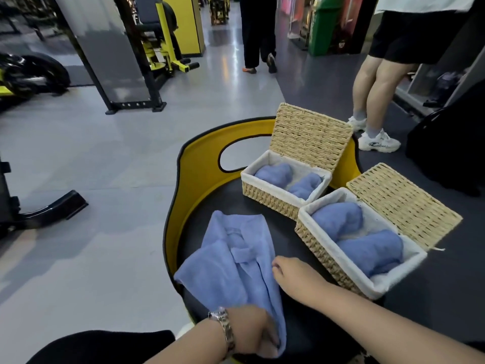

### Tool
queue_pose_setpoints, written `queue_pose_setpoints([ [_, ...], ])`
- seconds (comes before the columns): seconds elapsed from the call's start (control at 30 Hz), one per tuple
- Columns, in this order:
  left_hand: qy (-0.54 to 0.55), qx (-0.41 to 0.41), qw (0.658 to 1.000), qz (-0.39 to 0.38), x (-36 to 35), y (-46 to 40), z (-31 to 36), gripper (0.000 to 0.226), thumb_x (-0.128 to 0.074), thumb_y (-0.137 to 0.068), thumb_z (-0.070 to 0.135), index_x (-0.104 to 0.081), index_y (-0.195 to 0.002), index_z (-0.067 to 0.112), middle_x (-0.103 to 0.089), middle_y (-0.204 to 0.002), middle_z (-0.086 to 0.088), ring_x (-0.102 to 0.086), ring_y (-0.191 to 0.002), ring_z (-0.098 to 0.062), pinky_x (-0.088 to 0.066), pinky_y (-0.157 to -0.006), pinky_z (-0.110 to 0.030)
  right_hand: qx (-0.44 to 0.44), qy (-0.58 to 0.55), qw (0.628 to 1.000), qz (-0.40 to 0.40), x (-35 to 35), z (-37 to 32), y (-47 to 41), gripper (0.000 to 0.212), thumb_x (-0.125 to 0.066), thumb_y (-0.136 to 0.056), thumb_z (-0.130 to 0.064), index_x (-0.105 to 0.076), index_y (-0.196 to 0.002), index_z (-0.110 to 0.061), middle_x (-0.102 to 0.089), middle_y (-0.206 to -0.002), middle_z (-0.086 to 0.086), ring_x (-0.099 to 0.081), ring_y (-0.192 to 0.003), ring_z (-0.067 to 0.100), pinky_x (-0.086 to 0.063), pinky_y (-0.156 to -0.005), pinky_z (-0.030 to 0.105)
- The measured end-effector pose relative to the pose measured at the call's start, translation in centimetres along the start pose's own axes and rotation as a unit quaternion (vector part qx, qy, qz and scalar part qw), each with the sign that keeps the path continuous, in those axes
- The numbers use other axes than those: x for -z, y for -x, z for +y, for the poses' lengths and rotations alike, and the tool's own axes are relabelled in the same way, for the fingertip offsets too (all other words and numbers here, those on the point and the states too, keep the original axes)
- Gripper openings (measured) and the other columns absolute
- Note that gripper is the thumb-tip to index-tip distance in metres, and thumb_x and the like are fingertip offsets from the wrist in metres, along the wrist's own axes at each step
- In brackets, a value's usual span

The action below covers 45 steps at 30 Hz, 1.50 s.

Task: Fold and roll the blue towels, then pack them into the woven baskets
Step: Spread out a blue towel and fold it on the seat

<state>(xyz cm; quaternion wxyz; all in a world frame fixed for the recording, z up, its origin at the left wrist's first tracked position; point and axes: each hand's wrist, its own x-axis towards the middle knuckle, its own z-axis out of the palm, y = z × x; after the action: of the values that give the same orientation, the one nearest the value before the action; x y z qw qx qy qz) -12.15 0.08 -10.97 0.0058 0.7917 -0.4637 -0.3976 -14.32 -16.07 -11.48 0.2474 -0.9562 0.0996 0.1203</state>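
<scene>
Gym floor, grey and glossy, with yellow-and-black exercise machines [162, 48] at far left and a black machine foot [52, 206] at near left. The work surface is a round black tray [199, 222] with a raised yellow rim and a cut-out handle on its far side.

On the left part of the tray lies a loose blue towel [236, 253], partly folded lengthwise, creased, its near end trailing toward the person. The left hand [252, 329], with a metal watch [225, 327] at the wrist, grasps the near end of this towel, fingers curled into the cloth. The right hand [291, 274] rests at the towel's right edge about midway along; fingers point down at the cloth and appear to touch or pinch the edge, but whether they actually grip it cannot be told.

Right of the towel stand two woven baskets with white liners, lids hinged open. The far basket [265, 195] holds two rolled blue towels [275, 173] side by side. The near basket [328, 256], touching the far one at a corner, also holds two rolled towels [341, 219], the nearer one filling its near half.

Behind, a person in dark trousers [257, 35] stands at the far centre; at far right, bare legs in white trainers [378, 140] stand just beyond the tray.
</scene>
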Motion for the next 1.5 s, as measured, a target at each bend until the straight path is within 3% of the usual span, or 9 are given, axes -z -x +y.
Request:
queue_pose_setpoints([
  [0.13, -0.065, 0.082, 0.961, 0.257, 3.0, -0.2, -2.9, 0.025, -0.045, -0.094, 0.032, -0.066, -0.098, 0.02, -0.068, -0.098, -0.003, -0.061, -0.09, -0.023, -0.04, -0.066, -0.029, -0.002, 0.04, 0.999, -0.02, -0.4, 0.1, -0.6, 0.044, -0.061, -0.085, -0.039, -0.049, -0.12, -0.015, -0.063, -0.111, 0.006, -0.059, -0.105, 0.027, -0.047, -0.08, 0.034],
  [0.23, -0.086, 0.159, 0.919, 0.352, 4.3, -1.0, -6.2, 0.032, -0.048, -0.091, 0.026, -0.054, -0.122, 0.029, -0.058, -0.12, 0.007, -0.05, -0.109, -0.02, -0.039, -0.083, -0.03, 0.012, 0.059, 0.998, -0.023, -1.0, 0.3, -0.8, 0.037, -0.054, -0.085, -0.02, -0.046, -0.121, -0.013, -0.063, -0.11, 0.011, -0.059, -0.101, 0.032, -0.046, -0.075, 0.035],
  [0.47, -0.175, 0.241, 0.919, 0.257, 5.0, -1.3, -7.5, 0.028, -0.044, -0.093, 0.038, -0.062, -0.11, 0.024, -0.059, -0.114, -0.002, -0.049, -0.108, -0.026, -0.033, -0.092, -0.036, 0.059, 0.237, 0.959, 0.144, 1.9, 0.8, -1.8, 0.024, -0.071, -0.057, -0.005, -0.056, -0.073, -0.015, -0.057, -0.065, 0.006, -0.059, -0.061, 0.029, -0.043, -0.051, 0.034],
  [0.6, -0.164, 0.128, 0.973, 0.099, 5.4, 0.2, -5.8, 0.027, -0.051, -0.086, 0.039, -0.069, -0.1, 0.025, -0.057, -0.113, -0.004, -0.052, -0.103, -0.028, -0.04, -0.085, -0.034, -0.038, 0.339, 0.939, 0.045, 2.3, 1.6, -1.7, 0.022, -0.049, -0.088, -0.013, -0.058, -0.109, -0.016, -0.056, -0.115, 0.008, -0.053, -0.11, 0.026, -0.039, -0.088, 0.032],
  [0.7, 0.057, 0.102, 0.991, -0.068, 6.7, 1.7, -5.2, 0.038, -0.049, -0.09, 0.052, -0.071, -0.087, 0.021, -0.068, -0.089, -0.003, -0.06, -0.082, -0.018, -0.045, -0.078, -0.027, -0.045, 0.301, 0.951, 0.056, 1.6, 1.4, -1.7, 0.023, -0.048, -0.093, -0.025, -0.052, -0.114, -0.015, -0.05, -0.12, 0.009, -0.049, -0.113, 0.026, -0.039, -0.091, 0.034],
  [0.97, -0.028, 0.167, 0.973, 0.16, 4.2, -1.0, -6.7, 0.045, -0.055, -0.083, 0.056, -0.05, -0.119, 0.029, -0.061, -0.115, 0.002, -0.061, -0.102, -0.021, -0.047, -0.078, -0.031, -0.065, 0.269, 0.961, 0.015, 1.3, 2.0, -1.9, 0.022, -0.048, -0.09, -0.003, -0.055, -0.109, -0.012, -0.058, -0.114, 0.007, -0.062, -0.103, 0.024, -0.047, -0.076, 0.029],
  [1.2, -0.14, 0.203, 0.914, 0.323, 6.2, -1.1, -7.1, 0.015, -0.045, -0.088, 0.025, -0.054, -0.098, 0.017, -0.064, -0.103, -0.005, -0.058, -0.097, -0.029, -0.033, -0.066, -0.032, -0.01, 0.158, 0.964, 0.213, 2.9, 1.9, -3.7, 0.018, -0.054, -0.089, -0.006, -0.039, -0.097, -0.01, -0.053, -0.088, 0.013, -0.055, -0.076, 0.029, -0.044, -0.066, 0.034],
  [1.37, -0.069, 0.288, 0.948, 0.118, 7.3, 1.1, -9.3, 0.04, -0.051, -0.085, 0.029, -0.046, -0.119, 0.008, -0.065, -0.11, -0.009, -0.064, -0.098, -0.028, -0.044, -0.07, -0.029, -0.001, 0.217, 0.96, 0.178, 2.0, 2.1, -3.9, 0.033, -0.038, -0.093, -0.02, -0.049, -0.123, -0.012, -0.045, -0.132, 0.013, -0.042, -0.122, 0.033, -0.038, -0.101, 0.044],
  [1.5, -0.106, 0.28, 0.916, 0.268, 6.4, 0.2, -9.0, 0.047, -0.048, -0.089, 0.053, -0.043, -0.12, 0.018, -0.063, -0.111, -0.006, -0.059, -0.101, -0.027, -0.045, -0.074, -0.034, -0.063, 0.253, 0.964, 0.044, 1.2, 2.1, -2.3, 0.037, -0.042, -0.099, -0.028, -0.039, -0.13, -0.008, -0.057, -0.121, 0.01, -0.058, -0.107, 0.025, -0.045, -0.085, 0.034],
])
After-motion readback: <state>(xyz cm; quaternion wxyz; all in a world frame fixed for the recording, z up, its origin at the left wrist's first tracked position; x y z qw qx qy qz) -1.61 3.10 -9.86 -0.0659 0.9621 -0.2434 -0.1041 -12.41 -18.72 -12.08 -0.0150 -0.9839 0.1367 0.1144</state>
